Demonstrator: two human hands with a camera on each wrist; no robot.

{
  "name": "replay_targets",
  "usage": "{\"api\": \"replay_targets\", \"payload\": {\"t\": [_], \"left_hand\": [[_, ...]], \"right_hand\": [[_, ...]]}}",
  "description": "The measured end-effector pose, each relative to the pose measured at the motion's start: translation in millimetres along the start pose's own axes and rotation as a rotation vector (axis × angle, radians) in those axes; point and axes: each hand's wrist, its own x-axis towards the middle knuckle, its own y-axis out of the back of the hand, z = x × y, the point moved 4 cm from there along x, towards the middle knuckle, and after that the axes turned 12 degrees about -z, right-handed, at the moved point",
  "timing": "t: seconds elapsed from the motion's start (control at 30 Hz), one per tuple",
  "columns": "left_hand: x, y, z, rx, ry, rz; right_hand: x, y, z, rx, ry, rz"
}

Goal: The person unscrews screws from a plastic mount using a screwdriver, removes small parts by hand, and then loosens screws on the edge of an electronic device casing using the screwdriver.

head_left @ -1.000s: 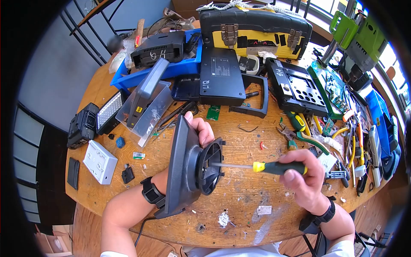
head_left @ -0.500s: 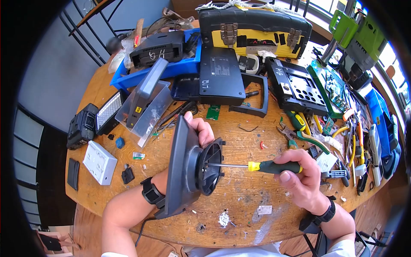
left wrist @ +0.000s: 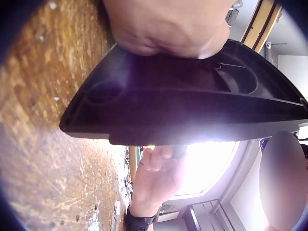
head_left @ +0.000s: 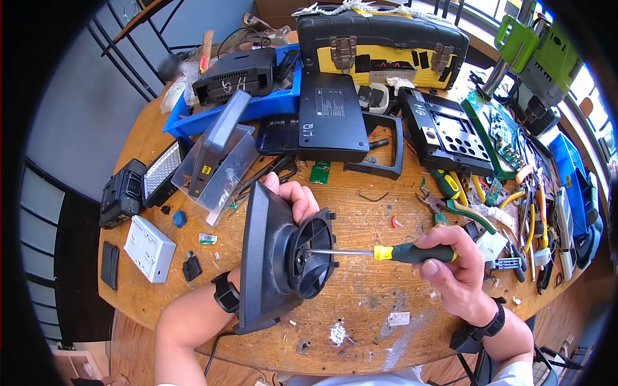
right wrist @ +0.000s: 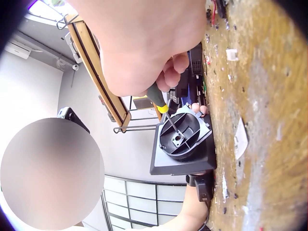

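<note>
A black plastic base (head_left: 264, 257), a broad square plate with a round ribbed collar (head_left: 313, 257), stands tilted on edge above the table. My left hand (head_left: 296, 198) grips it from behind, with the fingers showing over its far edge and the rest hidden. From the right, my right hand (head_left: 458, 273) holds a screwdriver (head_left: 412, 253) with a dark green and yellow handle, fingers and thumb wrapped round it. The metal shaft points level into the collar. In the right wrist view, the tip is at a small square plate (right wrist: 178, 139) with screw holes inside the collar.
A wooden table (head_left: 367, 219) carries small scraps. Behind are a black flat device (head_left: 331, 116), a blue tray (head_left: 183, 122), a clear plastic box (head_left: 225, 174) and a yellow-black toolbox (head_left: 380, 48). Pliers (head_left: 470, 214) and several tools lie right, near a green drill press (head_left: 547, 64).
The screwdriver moved left, its tip going into the collar. Since then the base has shifted slightly left and turned, showing more of the collar's open face.
</note>
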Motion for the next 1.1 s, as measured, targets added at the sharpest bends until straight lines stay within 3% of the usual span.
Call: {"api": "replay_targets", "payload": {"t": [0.47, 0.63, 1.1], "left_hand": [[-0.6, -2.3, 1.4, -0.022, 0.025, 0.045], [0.4, 3.3, -0.1, 0.018, 0.008, -0.014], [-1.1, -1.5, -1.2, -0.004, -0.019, 0.019]], "right_hand": [[1.0, 1.3, -6.0, -0.076, 0.005, -0.029], [1.6, 1.7, -5.7, -0.109, 0.048, -0.044], [8.5, -6.1, 3.5, 0.178, -0.277, -0.019]]}}
